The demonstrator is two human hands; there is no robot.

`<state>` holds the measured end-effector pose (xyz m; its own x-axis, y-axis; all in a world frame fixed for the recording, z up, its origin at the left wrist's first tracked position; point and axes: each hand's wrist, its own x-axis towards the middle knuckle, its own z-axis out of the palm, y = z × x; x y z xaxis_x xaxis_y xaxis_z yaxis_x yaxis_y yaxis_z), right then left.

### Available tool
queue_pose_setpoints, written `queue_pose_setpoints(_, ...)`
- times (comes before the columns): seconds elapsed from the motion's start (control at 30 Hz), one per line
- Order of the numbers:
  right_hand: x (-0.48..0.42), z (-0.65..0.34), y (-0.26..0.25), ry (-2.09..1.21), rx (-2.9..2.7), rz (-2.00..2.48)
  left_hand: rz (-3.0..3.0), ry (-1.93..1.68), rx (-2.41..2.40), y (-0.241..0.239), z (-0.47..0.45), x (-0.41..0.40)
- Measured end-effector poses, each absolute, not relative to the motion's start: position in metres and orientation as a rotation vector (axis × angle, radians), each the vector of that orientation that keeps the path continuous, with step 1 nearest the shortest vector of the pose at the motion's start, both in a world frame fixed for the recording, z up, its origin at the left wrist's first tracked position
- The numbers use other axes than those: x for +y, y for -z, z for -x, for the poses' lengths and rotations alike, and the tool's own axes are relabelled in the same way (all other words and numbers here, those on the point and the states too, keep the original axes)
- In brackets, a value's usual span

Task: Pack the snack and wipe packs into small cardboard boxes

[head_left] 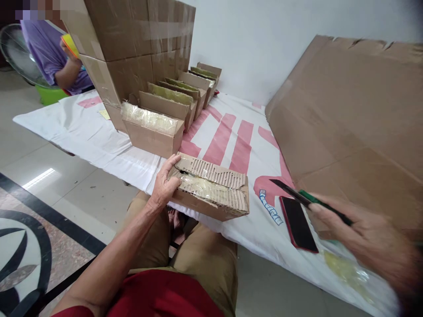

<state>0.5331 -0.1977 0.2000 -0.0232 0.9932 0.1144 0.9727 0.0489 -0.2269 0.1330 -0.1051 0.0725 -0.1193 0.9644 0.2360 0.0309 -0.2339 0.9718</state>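
Patterned cloth [243, 141] bears a box [211, 191] at its near edge, long axis running left to right, left end pinched by the left hand [163, 185], while the right hand [363, 233], apart to the right, grips a knife [291, 192] pointing boxward.

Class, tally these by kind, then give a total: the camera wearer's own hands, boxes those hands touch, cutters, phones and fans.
Hands: 2, left hand and right hand
Boxes touched: 1 box, at the left hand
Cutters: 1 cutter, in the right hand
Phones: 1 phone
Fans: 1 fan
Total: 6
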Motion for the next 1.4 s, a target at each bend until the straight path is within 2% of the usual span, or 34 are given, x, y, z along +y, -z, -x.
queue_pose_setpoints(0.1, -0.203, -0.516, -0.140, -0.175, -2.046, 2.015, -1.334, -1.536, 1.160, -0.070, -0.135, -0.108)
queue_pose_setpoints(0.2, -0.199, -0.494, -0.074, 0.064, -2.054, 1.943, -1.350, -1.646, 1.145, -0.066, -0.136, -0.116)
queue_pose_setpoints(0.3, -0.194, -0.488, -0.045, 0.154, -2.115, 1.881, -1.403, -1.643, 1.198, -0.065, -0.135, -0.130)
queue_pose_setpoints(0.37, -0.193, -0.490, -0.056, 0.138, -2.057, 1.826, -1.426, -1.595, 1.228, -0.066, -0.134, -0.139)
queue_pose_setpoints(0.5, -0.194, -0.469, -0.116, 0.068, -1.908, 1.688, -1.403, -1.578, 1.268, -0.068, -0.134, -0.150)
queue_pose_setpoints(0.63, -0.190, -0.421, -0.153, 0.143, -2.097, 1.628, -1.383, -1.611, 1.296, -0.070, -0.136, -0.152)
queue_pose_setpoints(0.77, -0.187, -0.398, -0.156, 0.327, -2.257, 1.716, -1.293, -1.557, 1.220, -0.071, -0.141, -0.155)
queue_pose_setpoints(0.87, -0.185, -0.397, -0.159, 0.345, -2.341, 1.767, -1.225, -1.571, 1.186, -0.071, -0.146, -0.157)
queue_pose_setpoints(1.0, -0.175, -0.399, -0.170, 0.124, -2.405, 1.780, -1.200, -1.611, 1.206, -0.068, -0.153, -0.159)
queue_pose_setpoints(1.17, -0.164, -0.405, -0.167, -0.240, -2.203, 1.709, -1.184, -1.622, 1.178, -0.066, -0.154, -0.158)
queue_pose_setpoints(1.4, -0.177, -0.401, -0.148, 0.077, -1.941, 1.394, -1.172, -1.589, 1.106, -0.061, -0.143, -0.149)
